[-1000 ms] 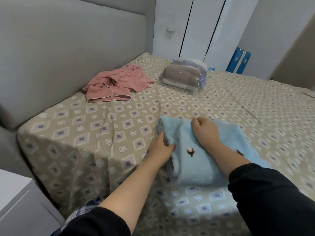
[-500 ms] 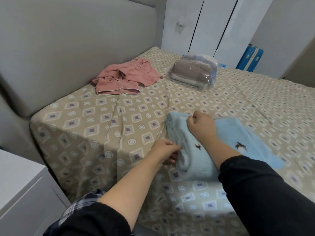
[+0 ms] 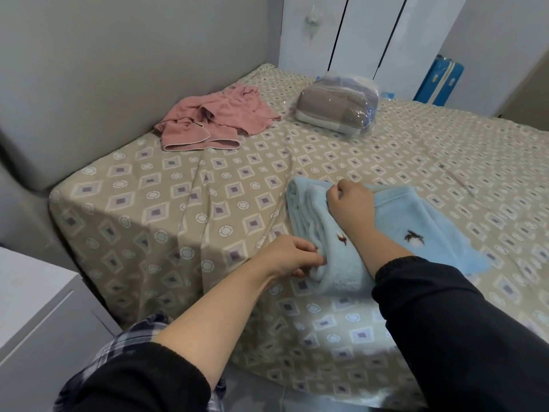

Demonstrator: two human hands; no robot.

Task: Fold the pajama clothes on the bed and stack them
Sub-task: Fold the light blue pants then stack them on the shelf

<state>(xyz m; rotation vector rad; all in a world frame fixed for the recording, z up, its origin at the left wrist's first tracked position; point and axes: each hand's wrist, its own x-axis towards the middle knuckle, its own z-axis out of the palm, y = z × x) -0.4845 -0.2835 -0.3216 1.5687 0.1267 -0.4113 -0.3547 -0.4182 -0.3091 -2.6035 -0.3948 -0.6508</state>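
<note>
Pajama (image 3: 416, 215) near the bed's (image 3: 148, 203) front edge: we've switched from smoothing to gripping, left hand (image 3: 289, 257) pinching the near fold, right hand (image 3: 350, 203) fisting the far one. Probably folding again or moving it next.

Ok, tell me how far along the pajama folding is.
Done: the blue pajama piece is folded over into several layers. In hand: the right hand grips its far edge and the left hand pinches its near edge. Left: the pink pajama piece lies crumpled by the headboard, unfolded, and nothing is stacked yet.
</note>
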